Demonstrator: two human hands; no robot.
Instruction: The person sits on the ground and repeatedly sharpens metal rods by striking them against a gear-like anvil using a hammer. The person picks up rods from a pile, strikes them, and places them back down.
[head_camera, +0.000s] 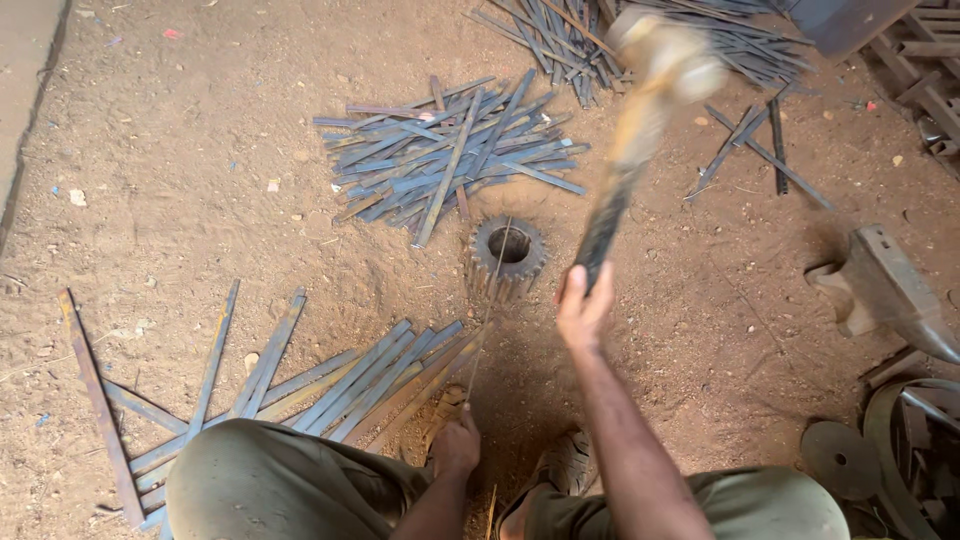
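Right hand (583, 303) clenched round hammer (640, 120) handle, head raised and blurred above toothed gear (507, 256) sunk in dirt floor (200, 200). Left hand (456, 443) grips near end of thin metal strip (489, 306), far end resting across gear opening. Flat strips piled (450, 150) beyond gear; anvil (885, 285) at right.

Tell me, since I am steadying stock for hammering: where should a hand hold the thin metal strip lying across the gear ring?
Grip the thin metal strip at its near end, coming from the person's side, as the left hand does. Its far end rests over the gear ring, below the raised hammer in the right hand.
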